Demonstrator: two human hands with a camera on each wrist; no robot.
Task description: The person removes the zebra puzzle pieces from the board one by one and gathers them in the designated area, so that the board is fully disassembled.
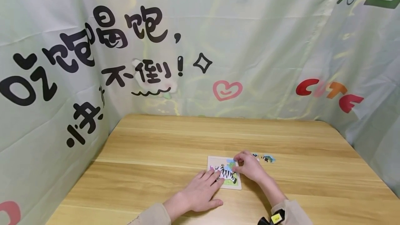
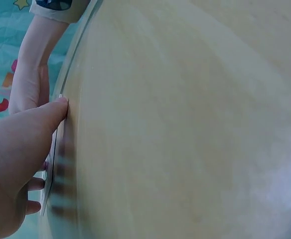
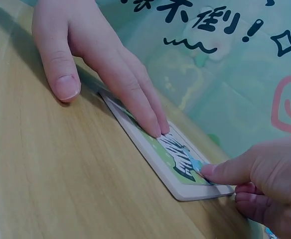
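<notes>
Zebra puzzle board under flat left hand, right hand fingertip pressing its corner.

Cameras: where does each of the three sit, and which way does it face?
Head: above, looking forward and down at the table, puzzle board, both hands and sleeves.
Left wrist: low beside the left hand, looking across the tabletop; right forearm beyond.
Right wrist: low behind the right hand, facing the left hand's fingers flat on the board.
All share the board.
</notes>
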